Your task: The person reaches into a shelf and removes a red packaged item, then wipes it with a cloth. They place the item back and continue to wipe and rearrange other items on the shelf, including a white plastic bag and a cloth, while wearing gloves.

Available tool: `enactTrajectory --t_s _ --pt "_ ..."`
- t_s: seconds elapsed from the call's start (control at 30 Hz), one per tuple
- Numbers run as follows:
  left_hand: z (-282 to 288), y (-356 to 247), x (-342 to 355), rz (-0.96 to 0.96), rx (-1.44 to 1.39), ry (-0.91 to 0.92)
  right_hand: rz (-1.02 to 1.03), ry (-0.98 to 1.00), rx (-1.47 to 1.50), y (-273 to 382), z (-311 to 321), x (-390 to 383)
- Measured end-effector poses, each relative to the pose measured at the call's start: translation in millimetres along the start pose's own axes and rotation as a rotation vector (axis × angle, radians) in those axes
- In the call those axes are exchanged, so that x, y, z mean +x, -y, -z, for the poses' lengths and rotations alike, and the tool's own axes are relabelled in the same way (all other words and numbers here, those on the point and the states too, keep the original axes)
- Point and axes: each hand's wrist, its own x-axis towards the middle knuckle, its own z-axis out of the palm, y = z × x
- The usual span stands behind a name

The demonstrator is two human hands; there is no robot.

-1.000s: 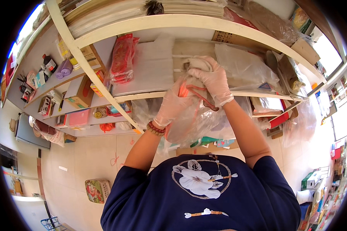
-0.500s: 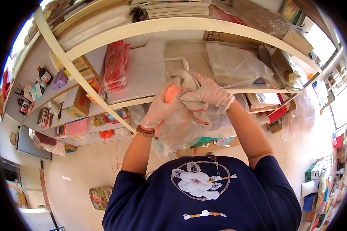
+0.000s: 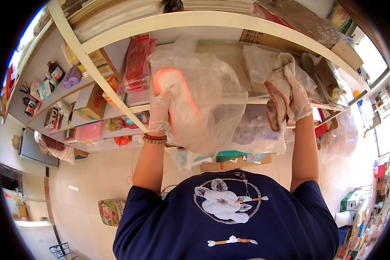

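My left hand (image 3: pixel 159 110), in a thin clear glove, is closed on a whitish, sole-shaped piece (image 3: pixel 174 89) with a bright orange edge. A large crumpled clear plastic bag (image 3: pixel 216 86) spreads beside and around that piece; whether the piece lies inside it I cannot tell. Well apart to the right, my right hand (image 3: pixel 298 97), gloved the same way, grips a limp grey-white cloth piece (image 3: pixel 278 93) with red edging. It hangs down over the front rail of the shelf. Both arms reach forward over the shelf.
The pale shelf frame (image 3: pixel 221 19) crosses above my hands, with paper stacks (image 3: pixel 117 21) on top. Red packets (image 3: pixel 138 63) lie at the left on the shelf. Boxes and bottles stand in the left-hand shelves. A flower-patterned stool (image 3: pixel 111 212) is on the floor.
My hands have moved apart, the left to the left and the right to the right. The orange-edged piece and the cloth piece, bunched together before, are now separate, and the bag is spread out.
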Motion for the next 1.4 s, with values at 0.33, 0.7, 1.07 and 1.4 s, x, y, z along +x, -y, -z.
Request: enactTrajectory --t_s 0.33,0.7,1.07,1.4 --pt "-27 35 21 -0.249 -0.082 -0.243 -0.006 0.136 -0.377 -51 -50 -38" --pt "-21 27 29 -0.135 -0.119 -0.25 -0.101 0.09 -0.181 -9 -18 -42" --pt "-9 39 65 0.272 -0.25 -0.132 0.2 0.543 0.037 -14 -30 -32" --pt "-31 39 82 0.417 -0.189 -0.044 0.3 0.207 -0.747 13 -12 -25"
